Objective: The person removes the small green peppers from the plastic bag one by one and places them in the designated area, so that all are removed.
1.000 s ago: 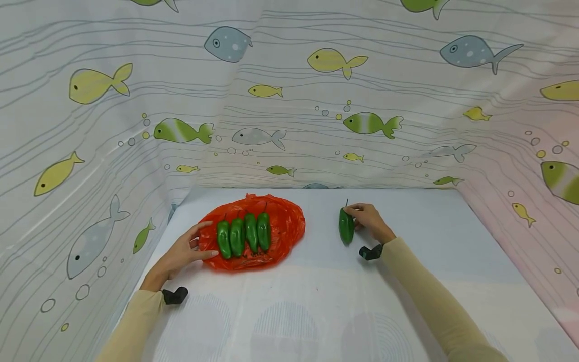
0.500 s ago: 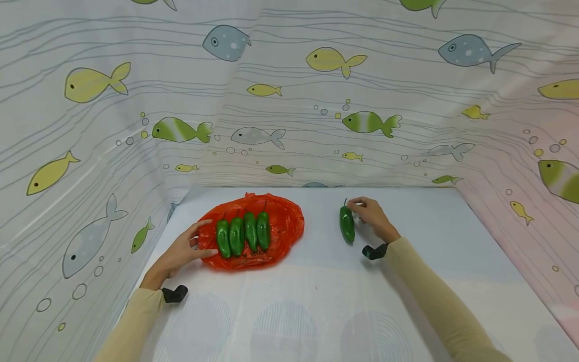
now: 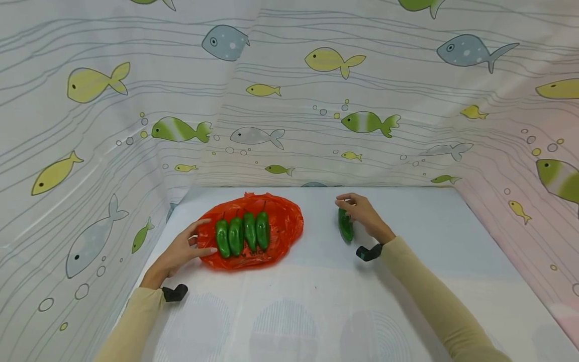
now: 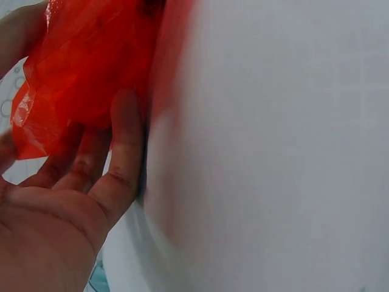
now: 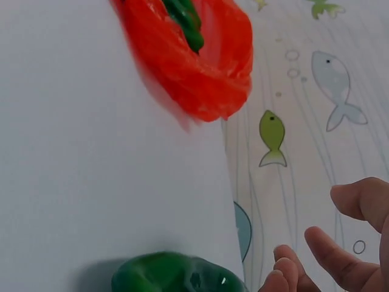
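In the head view, several green peppers (image 3: 235, 236) lie side by side on a crumpled red plastic bag (image 3: 287, 226). My left hand (image 3: 181, 251) rests at the bag's left edge, fingers spread and touching the plastic. The left wrist view shows those fingers (image 4: 124, 143) against the red film; the peppers are mostly out of sight there. Farther right, a single green pepper (image 3: 346, 229) lies on the white surface. Above its stem end is my right hand (image 3: 364, 213), covering the top. In the right wrist view its thumb and fingers are parted, apart from that pepper (image 5: 176, 274).
The white tabletop (image 3: 289, 286) carries faint printed circles near the front. Hanging fish-patterned sheets (image 3: 289, 100) enclose the table at the back and both sides. A black wrist-worn device (image 3: 368, 252) sits by the right wrist, another by the left.
My right hand has let go of the single pepper, drawn slightly right, then shifted left over its stem end. The left hand and the bag have stayed in place.
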Available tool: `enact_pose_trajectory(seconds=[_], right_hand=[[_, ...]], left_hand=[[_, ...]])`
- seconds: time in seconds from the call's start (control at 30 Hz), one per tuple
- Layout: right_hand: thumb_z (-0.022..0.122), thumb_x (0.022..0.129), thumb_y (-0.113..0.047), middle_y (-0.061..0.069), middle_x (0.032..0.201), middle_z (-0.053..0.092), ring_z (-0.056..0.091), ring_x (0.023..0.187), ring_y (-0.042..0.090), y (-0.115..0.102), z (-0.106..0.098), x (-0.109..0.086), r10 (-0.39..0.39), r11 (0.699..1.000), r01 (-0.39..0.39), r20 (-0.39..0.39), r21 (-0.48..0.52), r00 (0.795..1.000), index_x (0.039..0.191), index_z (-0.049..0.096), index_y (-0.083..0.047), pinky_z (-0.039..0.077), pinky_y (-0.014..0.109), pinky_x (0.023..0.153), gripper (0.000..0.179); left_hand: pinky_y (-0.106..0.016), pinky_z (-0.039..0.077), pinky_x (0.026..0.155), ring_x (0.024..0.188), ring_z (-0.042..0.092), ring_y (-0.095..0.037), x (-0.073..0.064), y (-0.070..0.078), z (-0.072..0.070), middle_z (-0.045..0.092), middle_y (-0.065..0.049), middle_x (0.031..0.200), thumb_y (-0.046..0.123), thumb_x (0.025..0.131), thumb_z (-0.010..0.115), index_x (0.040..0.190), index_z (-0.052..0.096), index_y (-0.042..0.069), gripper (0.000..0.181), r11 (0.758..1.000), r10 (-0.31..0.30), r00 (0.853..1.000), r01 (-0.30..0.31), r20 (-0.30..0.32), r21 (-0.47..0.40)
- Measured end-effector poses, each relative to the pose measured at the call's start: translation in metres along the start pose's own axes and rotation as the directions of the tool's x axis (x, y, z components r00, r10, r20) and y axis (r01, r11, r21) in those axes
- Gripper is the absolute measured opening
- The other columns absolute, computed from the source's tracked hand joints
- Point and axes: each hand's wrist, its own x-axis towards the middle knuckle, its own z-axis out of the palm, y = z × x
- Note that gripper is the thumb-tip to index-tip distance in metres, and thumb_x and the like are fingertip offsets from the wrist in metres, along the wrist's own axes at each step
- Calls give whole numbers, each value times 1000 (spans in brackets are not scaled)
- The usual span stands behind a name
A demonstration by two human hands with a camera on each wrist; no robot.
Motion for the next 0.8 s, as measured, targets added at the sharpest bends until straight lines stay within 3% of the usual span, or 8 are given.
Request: enact_pose_trajectory(seconds=[0.2, 0.47, 0.67, 0.8], right_hand=[[63, 101, -50, 14, 130, 56, 55, 114, 39, -9, 11, -3, -38, 999, 39, 33, -19, 999, 143, 57, -11, 53, 36, 81, 58], [66, 99, -47, 11, 131, 60, 56, 119, 46, -22, 30, -4, -54, 998, 58, 86, -39, 995, 139, 60, -16, 53, 50, 90, 51], [66, 100, -45, 12, 130, 61, 54, 116, 42, -33, 43, -6, -58, 998, 60, 125, -12, 990, 139, 61, -18, 52, 54, 93, 48], [68, 99, -45, 12, 127, 63, 56, 111, 38, -40, 52, -6, -66, 998, 68, 127, -11, 990, 137, 63, -20, 55, 48, 88, 46]], left_hand=[[-31, 54, 91, 129, 46, -42, 1, 1, -1, 38, -18, 154, 21, 86, 86, 159, 32, 21, 90, 1000, -1, 1000, 1, -5, 4], [-31, 54, 92, 129, 48, -42, 0, 1, 0, 38, -19, 155, 20, 87, 85, 159, 31, 18, 90, 1000, 6, 1000, -6, -5, 9], [-32, 54, 91, 128, 48, -42, 0, 2, 1, 38, -21, 154, 19, 88, 84, 160, 30, 18, 90, 1000, 3, 1000, -3, 6, 5], [-32, 55, 90, 128, 48, -42, 0, 4, 1, 38, -21, 154, 18, 88, 84, 160, 30, 19, 90, 1000, 0, 1000, 0, 8, -7]])
